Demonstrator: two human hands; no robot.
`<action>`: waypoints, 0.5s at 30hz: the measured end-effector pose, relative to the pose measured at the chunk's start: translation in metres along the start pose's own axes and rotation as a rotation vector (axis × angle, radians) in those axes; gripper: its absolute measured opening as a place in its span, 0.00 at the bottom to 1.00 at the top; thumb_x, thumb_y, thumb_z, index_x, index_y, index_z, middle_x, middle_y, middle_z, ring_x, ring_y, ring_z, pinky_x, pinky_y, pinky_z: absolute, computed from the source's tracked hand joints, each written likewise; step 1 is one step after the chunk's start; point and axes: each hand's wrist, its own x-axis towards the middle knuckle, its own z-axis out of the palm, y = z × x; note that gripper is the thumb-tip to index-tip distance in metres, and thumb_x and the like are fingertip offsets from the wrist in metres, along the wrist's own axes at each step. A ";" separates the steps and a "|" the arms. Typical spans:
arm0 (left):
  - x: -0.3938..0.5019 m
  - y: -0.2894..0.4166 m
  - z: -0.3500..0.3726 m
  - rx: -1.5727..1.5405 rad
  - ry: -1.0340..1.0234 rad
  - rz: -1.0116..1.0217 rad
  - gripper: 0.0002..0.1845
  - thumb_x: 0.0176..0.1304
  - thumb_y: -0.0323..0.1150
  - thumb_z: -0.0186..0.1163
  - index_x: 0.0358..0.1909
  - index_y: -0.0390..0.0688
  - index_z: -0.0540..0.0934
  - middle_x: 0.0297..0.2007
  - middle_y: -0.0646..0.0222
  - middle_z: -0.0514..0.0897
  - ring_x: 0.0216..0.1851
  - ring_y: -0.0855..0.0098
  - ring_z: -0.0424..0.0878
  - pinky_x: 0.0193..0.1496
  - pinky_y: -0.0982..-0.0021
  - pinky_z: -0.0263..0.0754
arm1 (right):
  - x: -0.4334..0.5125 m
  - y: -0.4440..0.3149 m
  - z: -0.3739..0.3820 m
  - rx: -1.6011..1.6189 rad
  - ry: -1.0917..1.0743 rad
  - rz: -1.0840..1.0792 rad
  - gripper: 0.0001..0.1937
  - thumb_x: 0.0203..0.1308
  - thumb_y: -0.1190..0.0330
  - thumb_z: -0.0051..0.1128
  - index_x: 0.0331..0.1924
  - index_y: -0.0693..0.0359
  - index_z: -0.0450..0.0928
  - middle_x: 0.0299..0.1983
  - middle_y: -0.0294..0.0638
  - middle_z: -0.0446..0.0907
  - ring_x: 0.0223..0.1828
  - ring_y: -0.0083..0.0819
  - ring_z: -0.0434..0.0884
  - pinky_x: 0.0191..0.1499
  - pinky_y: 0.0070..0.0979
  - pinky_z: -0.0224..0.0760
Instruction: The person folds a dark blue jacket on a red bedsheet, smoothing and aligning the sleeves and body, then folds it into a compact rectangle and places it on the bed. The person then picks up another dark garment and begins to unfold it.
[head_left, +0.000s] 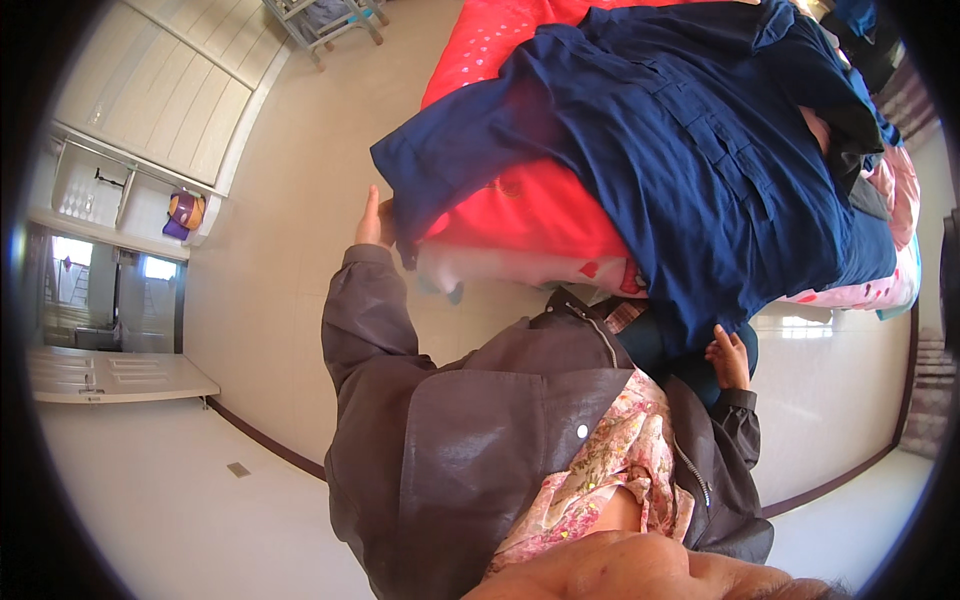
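Observation:
A dark blue long-sleeved garment (675, 142), apparently a shirt or jacket, lies spread over a red bed cover (540, 202). At the end of its sleeve is my left hand (373, 219), one digit pointing up and the other fingers partly hidden behind the cloth; whether they grip it cannot be told. My right hand (729, 357) is at the garment's lower edge, thumb and fingertips pinching the fabric that hangs over the bed's near side. The bed's patterned pink and white side shows beneath the cover.
More clothes and pink bedding (896, 187) lie at the bed's right end. A metal-framed rack (330, 22) stands on the tiled floor at upper left. Along the left are a white cabinet (90, 180), a purple and orange item (185, 214) and an open white door (120, 375).

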 end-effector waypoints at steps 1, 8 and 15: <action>-0.004 0.002 0.007 0.115 0.144 0.070 0.35 0.63 0.65 0.52 0.44 0.38 0.81 0.36 0.66 0.84 0.37 0.70 0.81 0.42 0.69 0.75 | 0.003 0.003 -0.001 -0.090 0.028 0.075 0.13 0.60 0.61 0.65 0.41 0.57 0.73 0.29 0.30 0.73 0.29 0.23 0.76 0.36 0.22 0.74; -0.044 0.024 0.039 0.380 -0.002 0.103 0.34 0.66 0.65 0.47 0.27 0.41 0.78 0.21 0.67 0.82 0.18 0.74 0.78 0.21 0.75 0.70 | -0.004 0.036 0.004 0.552 -0.170 -0.032 0.22 0.64 0.61 0.56 0.58 0.62 0.70 0.54 0.42 0.79 0.54 0.35 0.79 0.58 0.35 0.72; -0.067 -0.033 0.056 -0.230 -0.001 -0.274 0.40 0.62 0.68 0.49 0.44 0.34 0.80 0.30 0.60 0.85 0.33 0.66 0.86 0.38 0.68 0.82 | -0.043 0.021 0.040 0.354 -0.192 -0.078 0.14 0.65 0.63 0.57 0.52 0.56 0.73 0.45 0.33 0.80 0.37 0.23 0.78 0.35 0.22 0.71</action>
